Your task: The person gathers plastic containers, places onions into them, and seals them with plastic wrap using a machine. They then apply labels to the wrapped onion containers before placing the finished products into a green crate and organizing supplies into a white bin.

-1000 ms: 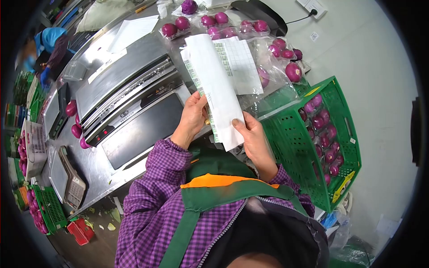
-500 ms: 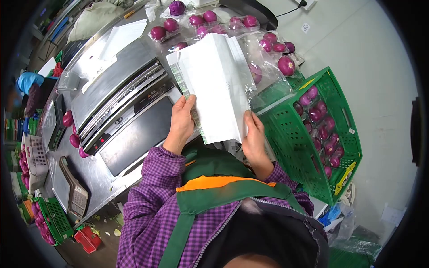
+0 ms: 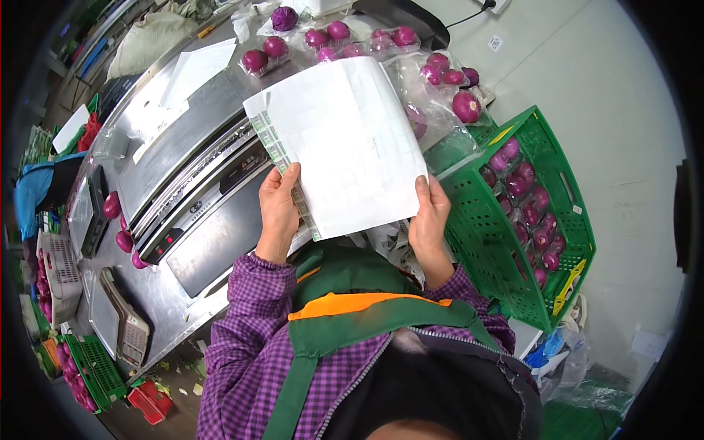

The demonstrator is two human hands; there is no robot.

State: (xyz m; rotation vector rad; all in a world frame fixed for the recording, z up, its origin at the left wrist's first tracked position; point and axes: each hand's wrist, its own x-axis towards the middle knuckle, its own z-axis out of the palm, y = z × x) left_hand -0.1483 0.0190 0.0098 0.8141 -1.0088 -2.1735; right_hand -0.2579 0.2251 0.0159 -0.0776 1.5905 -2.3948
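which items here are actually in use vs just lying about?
In use:
- white sheet, held flat
- left hand on its left edge
- right hand on its right edge

Lying about:
- bagged red onions
- sealing machine
- green crate of onions
- scale

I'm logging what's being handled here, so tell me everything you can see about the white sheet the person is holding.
The sheet is white and thin, paper-like, held flat and spread open in front of the person, above the edge of the steel table. A strip of small green-printed squares runs along its left edge, and a faint grid shows through its face. The left hand pinches the lower left edge; the right hand grips the lower right corner. It hides some of the bagged onions behind it.
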